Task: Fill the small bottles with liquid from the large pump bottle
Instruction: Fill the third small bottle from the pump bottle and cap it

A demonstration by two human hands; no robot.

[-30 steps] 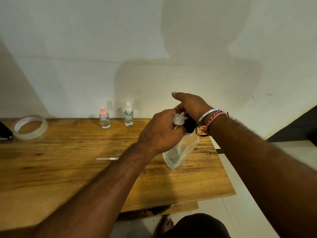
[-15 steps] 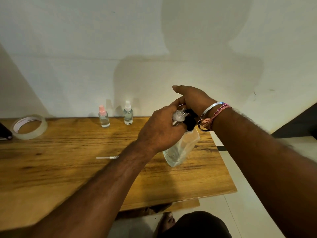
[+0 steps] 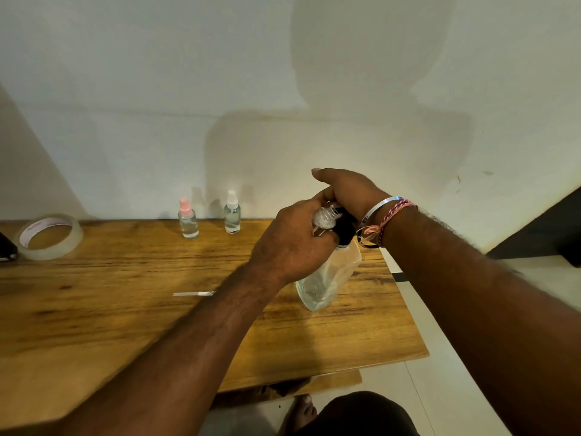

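A large clear pump bottle point(image 3: 327, 275) with a black pump head stands tilted on the wooden table point(image 3: 125, 294), right of centre. My left hand point(image 3: 289, 243) grips a small clear open bottle point(image 3: 323, 218) and holds it against the pump head. My right hand point(image 3: 349, 190) lies on top of the pump head, thumb stretched out to the left. Two more small bottles stand at the table's back edge by the wall: one with a pink cap point(image 3: 187, 219), one with a white cap point(image 3: 232, 213). Both hold clear liquid.
A roll of clear tape point(image 3: 50, 236) lies at the back left, beside a dark object point(image 3: 6, 248) cut off by the frame. A thin white strip point(image 3: 191, 293) lies mid-table. The table's right edge borders white floor; my knee and foot show below its front edge.
Both hands and the pump bottle's top have risen slightly; my right hand stays on the pump head. The two capped bottles have not moved.
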